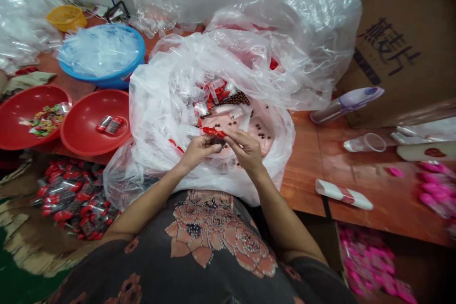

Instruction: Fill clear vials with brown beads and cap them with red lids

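My left hand (200, 150) is curled, with dark brown beads (215, 143) seeming to sit in its fingers. My right hand (245, 149) pinches a small red plastic piece (210, 131) at its fingertips, close above the left hand. Both hands are over a large clear plastic bag (156, 118) lying open. It holds many small clear tubes (199, 99), red plastic pieces (217, 90), and a heap of brown beads (235, 99). More beads lie on a pink surface (261, 130) inside the bag.
To my left stand red basins (94, 123), a blue basin (121, 69) of clear plastic, and a yellow basket (66, 17). Red packets (74, 197) lie on the floor. To my right are a wooden table (306, 175), a cardboard box (402, 42), and pink items (368, 261) below.
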`<state>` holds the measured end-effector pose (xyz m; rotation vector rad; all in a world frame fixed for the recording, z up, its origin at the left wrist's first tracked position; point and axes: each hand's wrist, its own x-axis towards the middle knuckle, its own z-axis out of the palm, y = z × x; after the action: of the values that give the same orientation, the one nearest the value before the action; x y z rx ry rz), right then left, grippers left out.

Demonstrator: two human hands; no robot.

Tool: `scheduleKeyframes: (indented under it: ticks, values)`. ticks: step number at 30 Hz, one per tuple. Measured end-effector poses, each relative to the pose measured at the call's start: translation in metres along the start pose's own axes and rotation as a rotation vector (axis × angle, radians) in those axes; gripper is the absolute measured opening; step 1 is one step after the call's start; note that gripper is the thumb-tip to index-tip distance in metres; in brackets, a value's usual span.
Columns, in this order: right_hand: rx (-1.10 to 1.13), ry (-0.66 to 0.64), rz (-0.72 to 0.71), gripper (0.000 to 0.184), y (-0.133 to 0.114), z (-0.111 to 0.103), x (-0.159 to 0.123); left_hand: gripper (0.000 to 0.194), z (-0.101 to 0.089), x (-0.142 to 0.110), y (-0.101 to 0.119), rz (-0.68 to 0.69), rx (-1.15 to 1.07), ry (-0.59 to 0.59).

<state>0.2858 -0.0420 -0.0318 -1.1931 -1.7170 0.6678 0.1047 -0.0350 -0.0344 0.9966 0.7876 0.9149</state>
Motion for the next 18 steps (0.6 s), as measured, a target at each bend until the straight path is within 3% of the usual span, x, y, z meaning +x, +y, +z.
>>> scheduleKeyframes:
  ticks: [4, 7, 12, 18]
  values:
    - [-0.205, -0.144, -0.180, 0.054, 0.008, 0.000, -0.007, 0.037, 0.002, -0.007, 0.009, 0.004, 0.054, 0.012]
    - [-0.268, -0.118, -0.313, 0.071, 0.010, 0.005, -0.011, 0.040, 0.005, -0.010, 0.012, 0.022, 0.074, 0.017]
    - [-0.259, 0.047, -0.370, 0.076, -0.001, 0.006, -0.016, 0.051, 0.015, -0.013, 0.010, -0.090, -0.182, 0.064]
    - [-0.329, -0.032, -0.418, 0.070, -0.011, 0.005, -0.023, 0.061, 0.027, -0.014, 0.020, -0.353, -0.445, 0.030]
